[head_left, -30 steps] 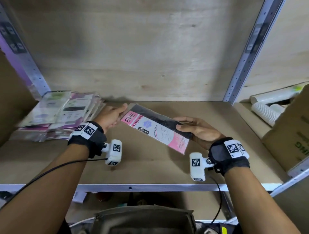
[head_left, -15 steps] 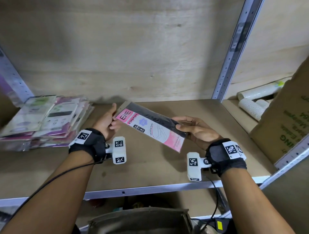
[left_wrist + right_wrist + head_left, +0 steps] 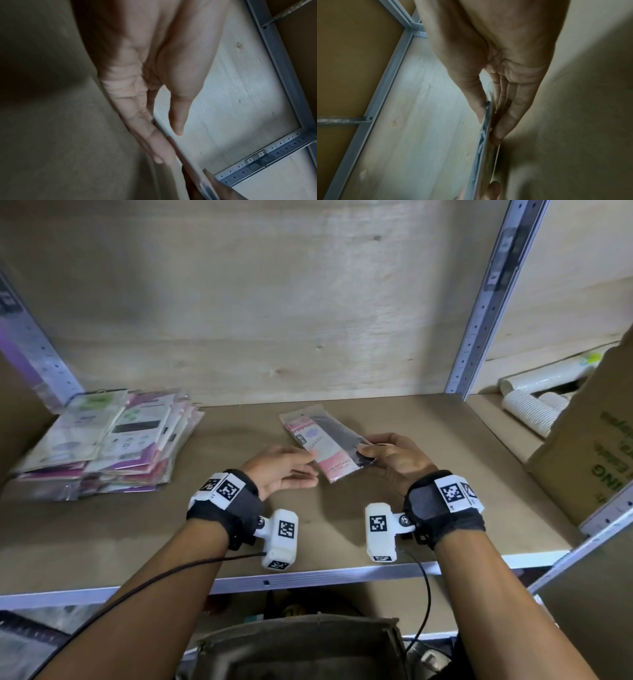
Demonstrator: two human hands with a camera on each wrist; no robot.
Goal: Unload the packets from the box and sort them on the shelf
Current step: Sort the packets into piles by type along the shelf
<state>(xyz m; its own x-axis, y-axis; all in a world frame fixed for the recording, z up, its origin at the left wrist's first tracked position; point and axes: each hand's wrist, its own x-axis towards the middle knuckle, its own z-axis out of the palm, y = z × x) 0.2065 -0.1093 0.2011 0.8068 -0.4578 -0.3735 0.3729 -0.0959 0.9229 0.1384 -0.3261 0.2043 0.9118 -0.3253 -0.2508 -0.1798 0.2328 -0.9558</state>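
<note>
A flat pink and black packet point(image 3: 322, 440) points away from me, low over the brown shelf board point(image 3: 144, 535); whether it touches the board I cannot tell. My right hand point(image 3: 371, 455) pinches its near right corner, thumb on top. In the right wrist view the thumb point(image 3: 479, 106) and fingers clamp the packet's thin edge point(image 3: 488, 121). My left hand point(image 3: 306, 470) has straight fingers touching the packet's near left edge. The left wrist view shows those fingers point(image 3: 154, 146) flat against the packet edge point(image 3: 193, 166). A stack of sorted packets point(image 3: 106, 446) lies at the shelf's left.
A cardboard box point(image 3: 589, 467) stands at the right, past the grey metal upright point(image 3: 479, 313). Sleeves of white paper cups point(image 3: 527, 409) lie behind it. A plywood back wall point(image 3: 257, 302) closes the shelf. A metal rail point(image 3: 308, 577) edges its front.
The packet has swung from lying crosswise to pointing away and now sits lower and farther in. My left hand has left its far left end and come to the near edge.
</note>
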